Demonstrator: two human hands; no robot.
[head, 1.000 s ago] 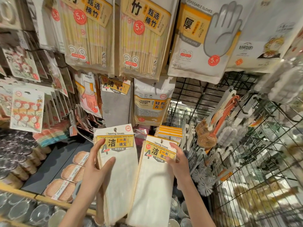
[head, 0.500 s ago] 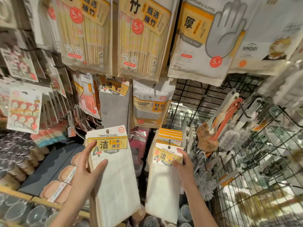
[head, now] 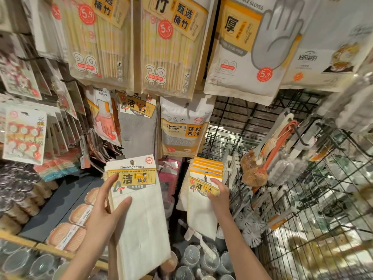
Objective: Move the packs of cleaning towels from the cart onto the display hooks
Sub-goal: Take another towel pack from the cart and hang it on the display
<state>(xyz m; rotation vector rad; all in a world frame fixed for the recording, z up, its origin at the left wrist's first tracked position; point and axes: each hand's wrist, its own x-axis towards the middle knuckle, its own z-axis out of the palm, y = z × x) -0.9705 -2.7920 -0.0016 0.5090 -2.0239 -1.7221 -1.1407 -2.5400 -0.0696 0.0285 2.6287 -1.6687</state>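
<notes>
Left-held towel pack [head: 139, 207] at lower centre, long axis vertical, hang hole up, pinched by left hand [head: 105, 209]; smaller pack [head: 202, 201] right of centre, at front of hung stack [head: 207, 165], gripped by right hand [head: 220, 196], nearer the hook.

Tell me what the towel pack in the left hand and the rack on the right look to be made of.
Towel pack: soft cream cloth, matte and slightly fuzzy at the edges, under a printed header card that looks like paper or thin card. Left hand grips it. Rack: thin dark wire grid, probably coated metal, with a slight sheen.
</notes>
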